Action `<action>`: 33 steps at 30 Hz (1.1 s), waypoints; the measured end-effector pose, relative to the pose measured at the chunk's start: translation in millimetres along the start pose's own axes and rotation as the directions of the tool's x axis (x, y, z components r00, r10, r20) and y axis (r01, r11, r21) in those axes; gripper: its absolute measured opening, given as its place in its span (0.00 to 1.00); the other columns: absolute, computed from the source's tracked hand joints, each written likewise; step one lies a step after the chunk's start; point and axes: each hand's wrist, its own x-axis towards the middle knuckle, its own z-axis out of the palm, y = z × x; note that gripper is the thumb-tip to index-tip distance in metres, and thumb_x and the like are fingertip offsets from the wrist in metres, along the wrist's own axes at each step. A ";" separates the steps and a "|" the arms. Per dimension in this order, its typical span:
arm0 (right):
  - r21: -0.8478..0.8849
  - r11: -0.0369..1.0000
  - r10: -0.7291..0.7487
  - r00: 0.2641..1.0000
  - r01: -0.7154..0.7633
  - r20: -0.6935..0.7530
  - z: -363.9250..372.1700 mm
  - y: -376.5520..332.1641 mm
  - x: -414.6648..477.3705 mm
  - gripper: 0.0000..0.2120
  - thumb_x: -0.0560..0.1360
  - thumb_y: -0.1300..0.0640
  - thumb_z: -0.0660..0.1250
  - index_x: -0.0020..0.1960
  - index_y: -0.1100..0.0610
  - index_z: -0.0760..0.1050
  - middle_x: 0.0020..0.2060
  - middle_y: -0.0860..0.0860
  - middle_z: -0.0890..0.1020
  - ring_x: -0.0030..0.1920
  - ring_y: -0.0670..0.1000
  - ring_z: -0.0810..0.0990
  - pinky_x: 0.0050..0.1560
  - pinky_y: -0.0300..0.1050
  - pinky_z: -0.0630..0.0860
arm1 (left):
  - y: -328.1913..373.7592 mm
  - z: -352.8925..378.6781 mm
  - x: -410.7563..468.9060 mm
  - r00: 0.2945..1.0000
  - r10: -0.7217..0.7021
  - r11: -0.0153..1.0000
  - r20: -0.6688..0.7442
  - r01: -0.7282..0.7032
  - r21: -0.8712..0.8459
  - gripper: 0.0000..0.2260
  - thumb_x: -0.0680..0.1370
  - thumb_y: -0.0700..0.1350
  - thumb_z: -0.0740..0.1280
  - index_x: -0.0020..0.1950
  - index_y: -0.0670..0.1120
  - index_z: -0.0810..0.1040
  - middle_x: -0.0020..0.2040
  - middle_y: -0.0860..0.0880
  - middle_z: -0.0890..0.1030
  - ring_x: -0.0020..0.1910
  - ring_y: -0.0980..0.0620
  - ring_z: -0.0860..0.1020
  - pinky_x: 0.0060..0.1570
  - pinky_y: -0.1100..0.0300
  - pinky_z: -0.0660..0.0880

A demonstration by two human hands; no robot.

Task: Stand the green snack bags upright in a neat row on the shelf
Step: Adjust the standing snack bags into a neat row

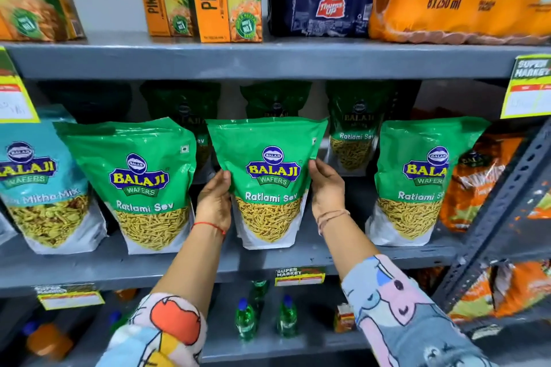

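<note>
My fingers (224, 179) curl around both side edges of the middle green bag (268, 182), my left hand (213, 202) on its left seam and my right hand (326, 188) on its right, gripping it at mid-height. The bag stands upright on the grey shelf (208, 265), between a left green bag (137, 185) that leans and a right green bag (411, 182), each apart from it. More green bags stand behind. I judge the pouch light, soft and crinkly, its film slippery, the snack inside breakable; holding the side seams seems safest.
</note>
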 end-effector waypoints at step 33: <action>-0.521 0.853 -0.241 0.895 0.011 -0.376 -212.8 -45.0 -50.8 0.20 0.78 0.65 0.55 0.69 0.63 0.60 0.69 0.62 0.64 0.66 0.58 0.67 0.60 0.42 0.63 | -146.2 103.1 -97.9 1.000 0.021 0.864 -0.019 -0.008 0.503 0.16 0.70 0.42 0.72 0.56 0.40 0.75 0.47 0.44 0.77 0.48 0.49 0.75 0.40 0.79 0.70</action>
